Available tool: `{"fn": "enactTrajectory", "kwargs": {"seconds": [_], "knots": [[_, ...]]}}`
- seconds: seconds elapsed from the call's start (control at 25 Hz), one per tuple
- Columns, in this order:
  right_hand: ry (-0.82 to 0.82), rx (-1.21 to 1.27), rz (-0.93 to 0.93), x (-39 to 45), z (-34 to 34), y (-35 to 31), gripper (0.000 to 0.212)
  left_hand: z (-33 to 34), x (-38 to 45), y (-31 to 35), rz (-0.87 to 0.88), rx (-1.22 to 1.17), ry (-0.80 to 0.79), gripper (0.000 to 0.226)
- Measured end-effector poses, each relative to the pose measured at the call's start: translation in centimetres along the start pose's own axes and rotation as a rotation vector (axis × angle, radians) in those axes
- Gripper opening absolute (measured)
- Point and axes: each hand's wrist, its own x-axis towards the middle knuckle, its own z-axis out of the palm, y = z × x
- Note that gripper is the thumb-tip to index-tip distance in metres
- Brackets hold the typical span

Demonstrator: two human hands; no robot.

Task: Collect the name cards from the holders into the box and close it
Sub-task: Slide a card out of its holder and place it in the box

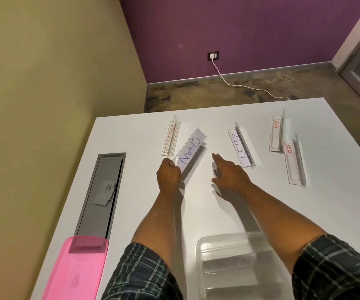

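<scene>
My left hand grips the near end of a clear holder with a white card marked CHAN. Just right of it, my right hand hovers over the white table with fingers straight and holds nothing. Another clear holder with a card marked PETER lies beyond the right hand. A clear plastic box stands near the front edge between my forearms, with white cards inside. Its pink lid lies at the front left corner.
Three clear holders without name cards lie on the table: one at the back left and two at the right. A grey cable tray is sunk into the table's left side. A white cable runs across the floor beyond.
</scene>
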Motion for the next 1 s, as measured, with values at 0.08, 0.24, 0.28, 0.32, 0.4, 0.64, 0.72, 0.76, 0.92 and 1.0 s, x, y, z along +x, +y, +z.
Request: {"fn": "enactTrajectory", "kwargs": {"seconds": [0.08, 0.24, 0.28, 0.32, 0.4, 0.64, 0.72, 0.76, 0.92, 1.0], "knots": [[0.033, -0.002, 0.004, -2.2, -0.9, 0.9, 0.098, -0.9, -1.5, -0.1, 0.002, 0.025, -0.044, 0.017], [0.077, -0.112, -0.036, -6.8, -2.2, 2.1, 0.102, -2.8, -5.5, 0.3, 0.029, -0.022, -0.205, 0.012], [0.102, -0.161, -0.059, -7.9, -2.3, 2.4, 0.103, -3.1, -6.4, 0.4, 0.029, -0.042, -0.244, 0.013], [0.130, -0.214, -0.087, -9.0, -2.4, 2.8, 0.104, -3.3, -7.2, 0.4, 0.018, -0.061, -0.278, 0.016], [0.164, -0.318, -0.153, -10.7, -2.4, 3.6, 0.106, -3.5, -8.3, 0.5, -0.021, -0.077, -0.328, 0.014], [0.272, -0.434, -0.323, -15.6, -2.5, 4.7, 0.093, -4.8, -11.8, 1.3, -0.076, -0.003, -0.349, 0.028], [0.306, -0.427, -0.396, -16.9, -2.6, 4.6, 0.081, -5.2, -13.1, 1.3, -0.104, 0.010, -0.368, 0.028], [0.327, -0.421, -0.446, -17.5, -2.8, 4.6, 0.074, -5.4, -13.6, 1.2, -0.114, 0.006, -0.391, 0.026], [0.279, -0.381, -0.616, -20.0, -3.0, 5.1, 0.064, -6.1, -16.2, -0.1, -0.188, -0.076, -0.584, 0.020], [0.208, -0.348, -0.632, -21.0, -2.9, 5.4, 0.064, -6.2, -17.6, -1.0, -0.243, -0.089, -0.678, 0.019]]}}
